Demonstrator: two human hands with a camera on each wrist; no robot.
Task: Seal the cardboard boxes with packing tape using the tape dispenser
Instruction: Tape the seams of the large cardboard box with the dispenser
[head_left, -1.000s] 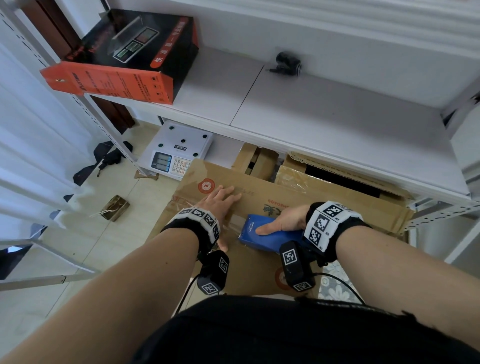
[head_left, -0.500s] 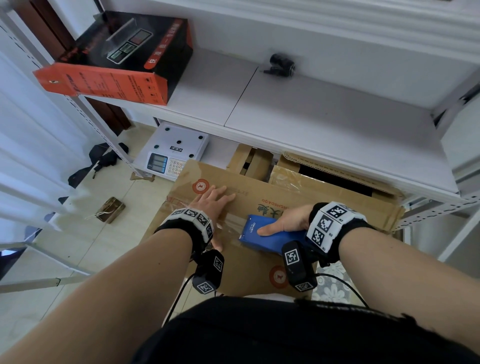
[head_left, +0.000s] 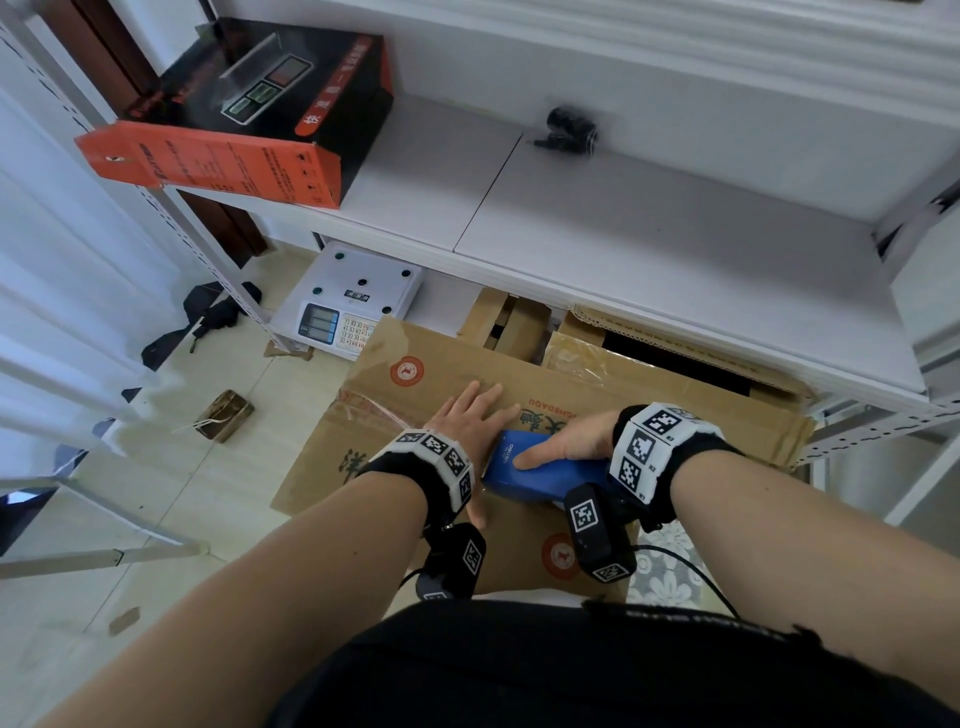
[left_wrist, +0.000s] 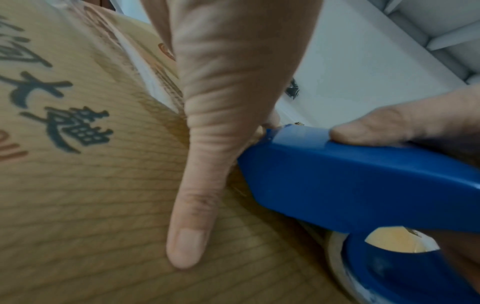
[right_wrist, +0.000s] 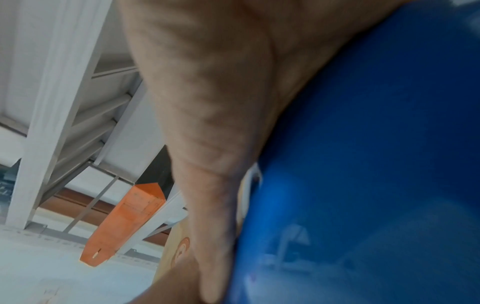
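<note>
Two hands work on the top of one cardboard box (head_left: 613, 410) that stands on the floor close in front of the person, half under a white shelf (head_left: 649, 244). Nearest, the right hand (head_left: 571, 441) has its grip clamped on the blue tape dispenser (head_left: 540, 467), forefinger laid along its top, the roll of tape (left_wrist: 335, 253) showing underneath in the left wrist view. The dispenser's nose lies low on the cardboard at the middle seam, just beside the left hand (head_left: 470, 415), which lies flat with fingers straight and apart, thumb stretched out, pressing the flaps down and gripping nothing. From the left hand a strip of clear tape (head_left: 374, 402) runs along the seam to the box's left edge. To my judgement the step in hand is laying tape along the seam, and it wants a steady pull toward the right with the nose kept low, the left hand holding the laid end firm so that it does not lift or wrinkle. Whether the tape is stuck under the palm I cannot tell. Farther off, more cardboard (head_left: 514, 322) sits under the shelf, a white scale (head_left: 358, 299) stands on the floor, and an orange and black carton (head_left: 249, 114) lies on the shelf.
</note>
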